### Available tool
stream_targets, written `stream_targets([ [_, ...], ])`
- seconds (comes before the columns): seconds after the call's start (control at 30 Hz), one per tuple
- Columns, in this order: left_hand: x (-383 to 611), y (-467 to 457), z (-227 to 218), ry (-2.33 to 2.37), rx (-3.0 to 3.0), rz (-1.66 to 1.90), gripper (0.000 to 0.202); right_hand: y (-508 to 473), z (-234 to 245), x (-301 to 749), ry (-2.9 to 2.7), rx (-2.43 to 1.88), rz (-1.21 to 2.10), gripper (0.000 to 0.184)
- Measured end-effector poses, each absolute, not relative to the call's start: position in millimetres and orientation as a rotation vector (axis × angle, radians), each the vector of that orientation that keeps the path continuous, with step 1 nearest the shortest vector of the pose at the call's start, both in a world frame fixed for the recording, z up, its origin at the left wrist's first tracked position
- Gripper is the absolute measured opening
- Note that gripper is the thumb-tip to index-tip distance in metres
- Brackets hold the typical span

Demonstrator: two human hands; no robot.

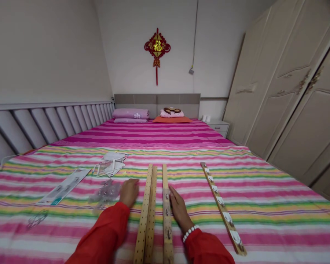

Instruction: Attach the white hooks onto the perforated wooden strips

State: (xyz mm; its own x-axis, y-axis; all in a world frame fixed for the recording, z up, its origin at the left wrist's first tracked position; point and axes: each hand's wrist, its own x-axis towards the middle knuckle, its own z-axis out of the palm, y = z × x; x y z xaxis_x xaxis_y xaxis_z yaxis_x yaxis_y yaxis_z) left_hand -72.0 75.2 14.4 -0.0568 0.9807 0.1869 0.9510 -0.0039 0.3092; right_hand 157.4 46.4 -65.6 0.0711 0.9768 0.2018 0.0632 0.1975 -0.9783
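My left hand (129, 192) is over the bed with its fingers curled together; whatever may be in them is hidden. Just left of it lie several clear plastic adhesive hooks (107, 191). My right hand (179, 208) rests with fingers extended along the right edge of a wooden strip (165, 176), which carries a clear band with several small metal hooks (167, 211). Between my hands, two wooden strips with rows of holes (146, 209) lie side by side. Farther right lies another wooden strip (218, 198) fitted with several white hooks.
A flat hook package (64, 186) and some crumpled clear-and-white packaging (111, 164) lie at left. Near them is a thin wire-like loop (37, 219). All rest on a striped bedsheet (277, 209). A bed rail (55, 106) borders the left, a wardrobe (286, 91) the right.
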Motion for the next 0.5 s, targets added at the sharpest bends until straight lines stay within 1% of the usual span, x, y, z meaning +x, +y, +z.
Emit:
stream_targets([
  [0.17, -117.2, 82.4, 15.0, 2.414, 2.046, 0.349, 0.036, 48.1, -70.1, 157.4, -1.196, -1.184, 0.988, 0.068],
  [0.33, -126.1, 83.5, 10.6, 2.401, 2.161, 0.177, 0.034, 47.0, -66.7, 157.2, -1.183, -1.191, 0.995, 0.066],
  [0.43, -128.1, 83.5, 14.4, 2.334, 2.17, 0.317, 0.029, 45.3, -63.2, 157.5, -1.177, -1.201, 1.011, 0.065],
  [0.5, -130.5, 83.8, 18.3, 2.26, 2.019, 0.576, 0.021, 44.4, -62.3, 157.9, -1.159, -1.2, 1.023, 0.062],
])
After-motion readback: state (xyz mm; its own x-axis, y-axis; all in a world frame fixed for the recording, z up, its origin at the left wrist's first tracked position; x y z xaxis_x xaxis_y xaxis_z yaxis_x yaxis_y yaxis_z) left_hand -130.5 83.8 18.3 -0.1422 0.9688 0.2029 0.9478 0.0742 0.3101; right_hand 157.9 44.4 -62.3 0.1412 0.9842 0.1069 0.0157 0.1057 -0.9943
